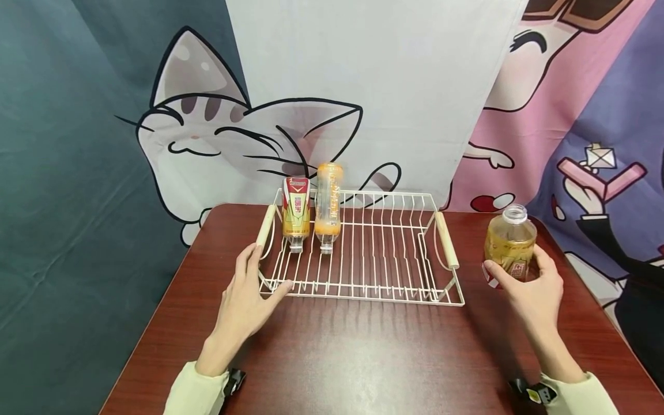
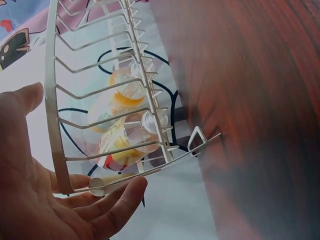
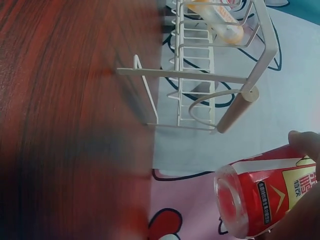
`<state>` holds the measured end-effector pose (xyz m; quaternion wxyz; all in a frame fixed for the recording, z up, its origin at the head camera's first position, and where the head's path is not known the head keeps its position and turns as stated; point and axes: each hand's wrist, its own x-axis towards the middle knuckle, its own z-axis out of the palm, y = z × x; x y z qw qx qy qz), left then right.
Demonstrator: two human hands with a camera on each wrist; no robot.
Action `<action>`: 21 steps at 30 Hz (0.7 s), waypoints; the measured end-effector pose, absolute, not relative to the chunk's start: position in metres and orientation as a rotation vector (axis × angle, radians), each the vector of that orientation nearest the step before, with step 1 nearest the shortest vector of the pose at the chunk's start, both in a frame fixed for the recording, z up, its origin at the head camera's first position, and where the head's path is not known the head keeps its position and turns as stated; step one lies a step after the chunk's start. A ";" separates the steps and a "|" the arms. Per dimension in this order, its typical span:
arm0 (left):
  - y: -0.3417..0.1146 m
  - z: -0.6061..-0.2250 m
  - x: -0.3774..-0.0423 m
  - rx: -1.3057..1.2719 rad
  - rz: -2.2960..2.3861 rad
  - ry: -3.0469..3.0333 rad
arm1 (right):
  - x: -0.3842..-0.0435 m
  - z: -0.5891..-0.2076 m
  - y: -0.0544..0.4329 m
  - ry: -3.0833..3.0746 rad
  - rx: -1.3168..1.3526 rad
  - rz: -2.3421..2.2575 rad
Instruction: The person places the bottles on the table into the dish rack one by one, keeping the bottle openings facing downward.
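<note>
My left hand (image 1: 241,302) holds the front left corner of a white wire dish rack (image 1: 363,291), thumb at the front rail and fingers around the side by the handle (image 2: 102,186). Two bottles lean in the rack with their necks down: one with a red and yellow label (image 1: 297,210), and a clear one with orange print (image 1: 328,202). At the right, my right hand (image 1: 536,297) grips a plastic bottle (image 1: 510,245) upright, its uncapped mouth on top. The right wrist view shows that bottle's clear base and red label (image 3: 260,195).
The rack stands on a dark red wooden table (image 1: 373,351), near the back edge. Its right handle (image 1: 446,239) is on the side towards the held bottle. Behind the table hangs a cloth (image 1: 384,69) printed with cartoon figures.
</note>
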<state>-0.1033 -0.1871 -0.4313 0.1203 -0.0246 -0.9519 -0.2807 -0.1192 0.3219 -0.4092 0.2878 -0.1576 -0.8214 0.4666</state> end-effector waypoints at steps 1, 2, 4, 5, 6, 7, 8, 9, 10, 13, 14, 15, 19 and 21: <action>-0.187 -0.431 -0.103 -0.074 -0.822 -2.780 | -0.118 -0.408 0.321 -2.195 -0.408 1.221; -0.187 -0.431 -0.103 -0.077 -0.822 -2.778 | -0.117 -0.408 0.320 -2.195 -0.396 1.202; -0.186 -0.431 -0.103 -0.076 -0.820 -2.777 | -0.115 -0.407 0.318 -2.195 -0.366 1.164; -0.186 -0.432 -0.103 -0.075 -0.818 -2.775 | -0.114 -0.407 0.318 -2.192 -0.350 1.154; -0.186 -0.432 -0.103 -0.074 -0.816 -2.777 | -0.114 -0.407 0.317 -2.185 -0.338 1.153; -0.186 -0.432 -0.103 -0.073 -0.814 -2.778 | -0.114 -0.408 0.317 -2.178 -0.329 1.153; -0.185 -0.432 -0.103 -0.073 -0.813 -2.778 | -0.114 -0.408 0.317 -2.171 -0.319 1.146; -0.185 -0.432 -0.103 -0.070 -0.811 -2.780 | -0.113 -0.409 0.317 -2.165 -0.307 1.137; -0.185 -0.432 -0.103 -0.069 -0.810 -2.781 | -0.113 -0.409 0.317 -2.162 -0.297 1.122; -0.184 -0.431 -0.103 -0.067 -0.808 -2.791 | -0.112 -0.410 0.320 -2.159 -0.241 1.034; -0.184 -0.431 -0.103 -0.068 -0.808 -2.795 | -0.112 -0.410 0.321 -2.159 -0.213 0.999; -0.185 -0.430 -0.103 -0.066 -0.807 -2.800 | -0.111 -0.410 0.321 -2.153 -0.178 0.966; -0.187 -0.426 -0.105 -0.050 -0.810 -2.802 | -0.111 -0.409 0.322 -2.104 -0.009 0.878; -0.188 -0.424 -0.106 -0.040 -0.806 -2.793 | -0.112 -0.408 0.320 -2.069 0.074 0.836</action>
